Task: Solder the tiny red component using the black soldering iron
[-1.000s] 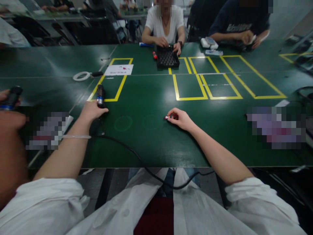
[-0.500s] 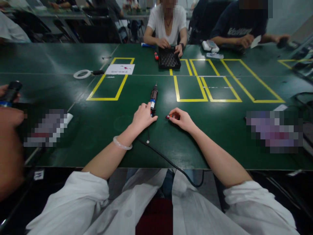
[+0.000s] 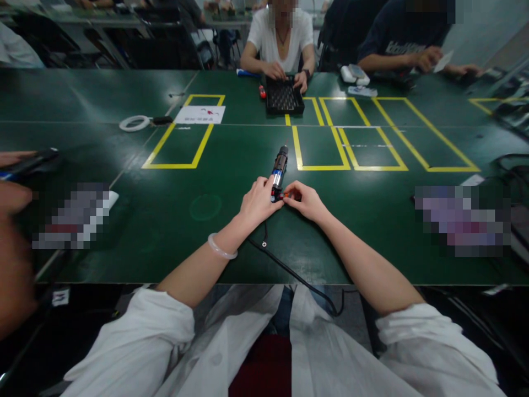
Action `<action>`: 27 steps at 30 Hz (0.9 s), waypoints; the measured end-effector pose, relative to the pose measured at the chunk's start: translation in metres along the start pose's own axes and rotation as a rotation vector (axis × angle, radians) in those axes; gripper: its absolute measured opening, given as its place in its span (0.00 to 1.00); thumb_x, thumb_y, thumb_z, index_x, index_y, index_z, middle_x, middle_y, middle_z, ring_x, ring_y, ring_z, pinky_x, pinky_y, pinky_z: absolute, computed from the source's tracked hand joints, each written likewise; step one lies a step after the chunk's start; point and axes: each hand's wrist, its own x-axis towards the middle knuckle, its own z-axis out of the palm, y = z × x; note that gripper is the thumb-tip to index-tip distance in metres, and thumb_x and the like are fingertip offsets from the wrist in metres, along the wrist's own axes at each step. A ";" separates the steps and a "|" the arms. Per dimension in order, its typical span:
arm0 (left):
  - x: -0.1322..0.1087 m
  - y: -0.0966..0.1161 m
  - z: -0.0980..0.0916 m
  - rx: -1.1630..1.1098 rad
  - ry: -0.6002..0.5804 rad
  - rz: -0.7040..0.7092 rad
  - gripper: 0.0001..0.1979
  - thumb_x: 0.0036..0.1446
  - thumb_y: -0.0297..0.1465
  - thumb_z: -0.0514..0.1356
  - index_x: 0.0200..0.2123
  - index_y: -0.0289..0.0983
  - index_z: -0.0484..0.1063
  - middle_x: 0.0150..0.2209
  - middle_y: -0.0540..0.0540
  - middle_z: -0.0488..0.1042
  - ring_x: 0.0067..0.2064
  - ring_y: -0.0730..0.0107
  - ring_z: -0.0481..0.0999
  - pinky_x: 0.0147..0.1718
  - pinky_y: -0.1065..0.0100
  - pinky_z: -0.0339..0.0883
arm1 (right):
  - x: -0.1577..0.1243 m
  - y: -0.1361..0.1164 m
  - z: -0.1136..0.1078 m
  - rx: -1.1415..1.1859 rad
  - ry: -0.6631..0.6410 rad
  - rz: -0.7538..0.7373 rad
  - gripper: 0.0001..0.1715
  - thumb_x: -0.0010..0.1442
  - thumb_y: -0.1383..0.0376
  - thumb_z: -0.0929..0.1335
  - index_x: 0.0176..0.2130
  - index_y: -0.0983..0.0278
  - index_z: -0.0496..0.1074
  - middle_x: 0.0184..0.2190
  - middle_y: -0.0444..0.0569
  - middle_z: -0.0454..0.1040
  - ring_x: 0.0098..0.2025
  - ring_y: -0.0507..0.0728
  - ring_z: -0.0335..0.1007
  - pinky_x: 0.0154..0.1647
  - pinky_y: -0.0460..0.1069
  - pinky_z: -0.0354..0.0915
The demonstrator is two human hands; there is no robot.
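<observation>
- Two hands in use, close together mid-counter: L hand (image 3: 258, 201) wrapped round near end of dark driver-like tool (image 3: 280, 162); R hand (image 3: 305, 201) pinching sm. red-orange piece (image 3: 288, 195) btwn thumb & fingertips.
- Tool lies low over counter (image 3: 235, 143), thin tip pointing far; piece right at its near end, can't tell if touching.
- Tool handling: prob. rigid, fairly heavy for its size; smooth barrel might slip. Best hold = round the body, clear of tip.
- Black cord (image 3: 289, 269) looks bendy, thick, rubbery; could drag on tool if joined, but join is hidden.
- Piece: prob. light, stiff, easy to drop; pinch by its sides. Exact shape hidden by fingers.
- Shapes/textures: tool = narrow cylinder w/ shiny blue & silver band; counter = smooth green, glossy, w/ flat yellow tape (image 3: 322, 167) outlines far right.
</observation>
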 end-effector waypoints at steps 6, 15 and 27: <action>-0.002 -0.001 0.005 0.002 0.023 0.001 0.32 0.60 0.46 0.60 0.64 0.41 0.58 0.55 0.38 0.63 0.53 0.54 0.69 0.40 0.61 0.71 | 0.000 0.002 0.004 -0.026 0.016 -0.052 0.08 0.57 0.63 0.70 0.37 0.63 0.70 0.31 0.45 0.71 0.29 0.53 0.64 0.35 0.49 0.62; -0.002 -0.001 0.006 0.089 0.052 0.000 0.33 0.59 0.46 0.60 0.65 0.43 0.58 0.53 0.38 0.64 0.52 0.51 0.68 0.46 0.58 0.69 | 0.002 0.003 0.007 -0.048 0.036 -0.104 0.08 0.56 0.66 0.70 0.39 0.63 0.70 0.34 0.45 0.70 0.31 0.53 0.65 0.36 0.49 0.64; -0.003 0.000 0.001 0.097 0.036 -0.020 0.33 0.61 0.47 0.57 0.66 0.42 0.57 0.54 0.37 0.64 0.53 0.50 0.67 0.48 0.57 0.66 | -0.004 -0.010 -0.001 -0.104 -0.020 -0.128 0.09 0.62 0.59 0.69 0.40 0.62 0.76 0.35 0.49 0.73 0.33 0.55 0.69 0.39 0.51 0.66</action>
